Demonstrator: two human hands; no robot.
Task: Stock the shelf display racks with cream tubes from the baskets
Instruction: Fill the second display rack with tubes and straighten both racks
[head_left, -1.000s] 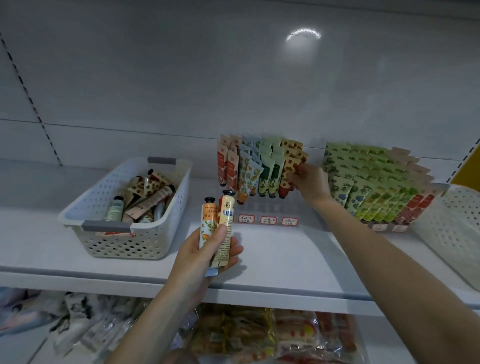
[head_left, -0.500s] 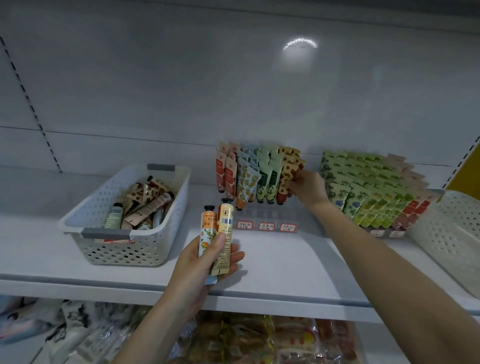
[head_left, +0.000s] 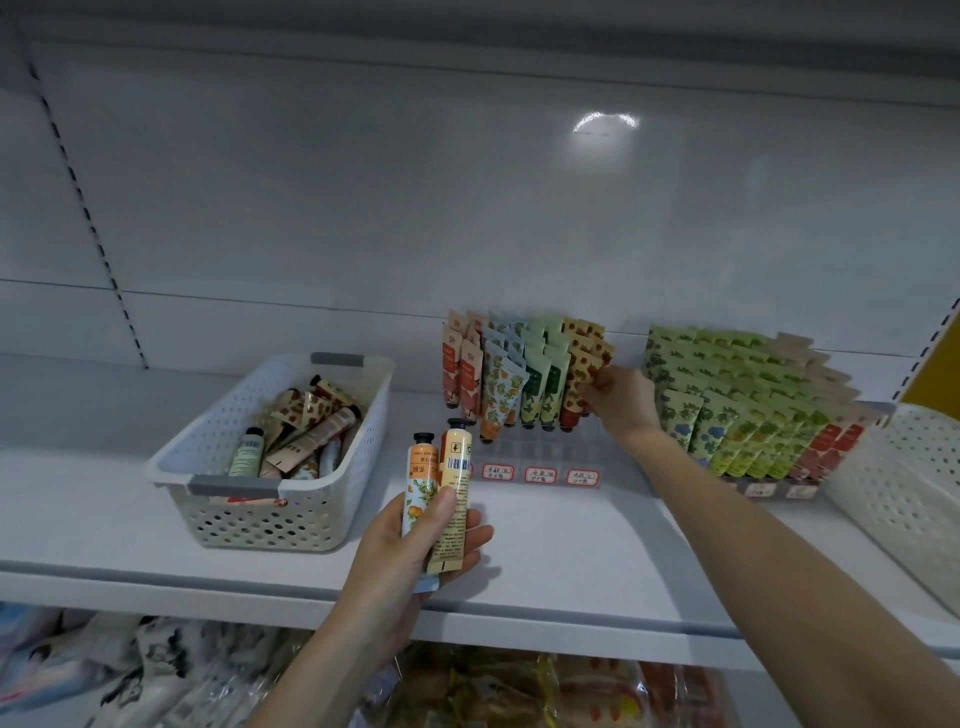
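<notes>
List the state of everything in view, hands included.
Left hand, grips two tubes, caps up.
Right hand, pinches brown tube in left rack's right row.
Left basket, partly filled with loose tubes.
Left rack, partly stocked, front slots bare.
Right rack, stocked to the front.
Right basket, contents hidden.

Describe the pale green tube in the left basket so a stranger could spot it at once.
On the white shelf, find the perforated basket at the left. Near its front edge stands the pale green tube, black cap up, barcode showing; the other tubes beside it are tan or brown-patterned and lie slanted.
</notes>
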